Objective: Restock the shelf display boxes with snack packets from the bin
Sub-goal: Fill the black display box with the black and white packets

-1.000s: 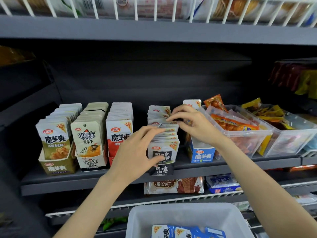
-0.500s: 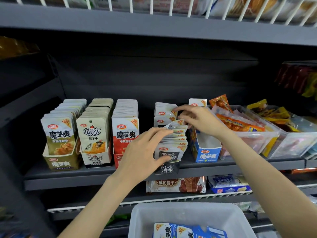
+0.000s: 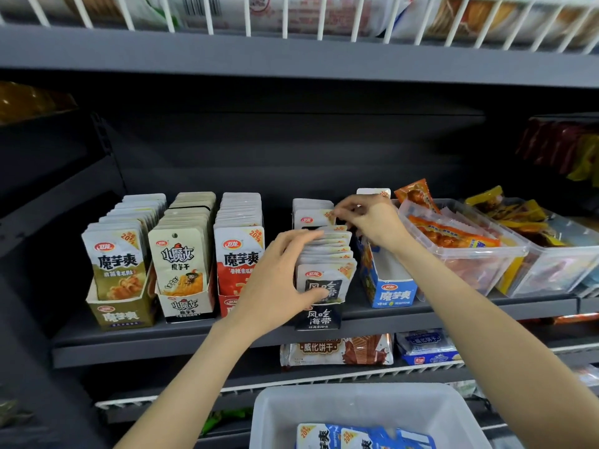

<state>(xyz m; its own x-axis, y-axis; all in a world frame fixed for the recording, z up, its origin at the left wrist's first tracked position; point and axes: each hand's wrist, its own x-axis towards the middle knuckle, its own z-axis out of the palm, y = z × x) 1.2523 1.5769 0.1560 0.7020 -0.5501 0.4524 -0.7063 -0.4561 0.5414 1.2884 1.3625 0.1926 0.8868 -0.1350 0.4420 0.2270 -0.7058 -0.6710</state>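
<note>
A black display box on the grey shelf holds a row of grey-and-black snack packets. My left hand grips the front stack of these packets, thumb on the front packet and fingers over the tops. My right hand reaches over the back of the row and pinches the top corner of a rear packet. Right of it stands a blue display box, nearly empty. The white bin at the bottom holds blue packets.
Three full display boxes stand to the left: olive, cream and red. Clear tubs of orange and yellow snacks sit at the right. Biscuit packs lie on the wire shelf below. A wire shelf hangs overhead.
My right hand has shifted back and left to the rear packets of the black box. My left hand stays on the front stack, pressing it forward.
</note>
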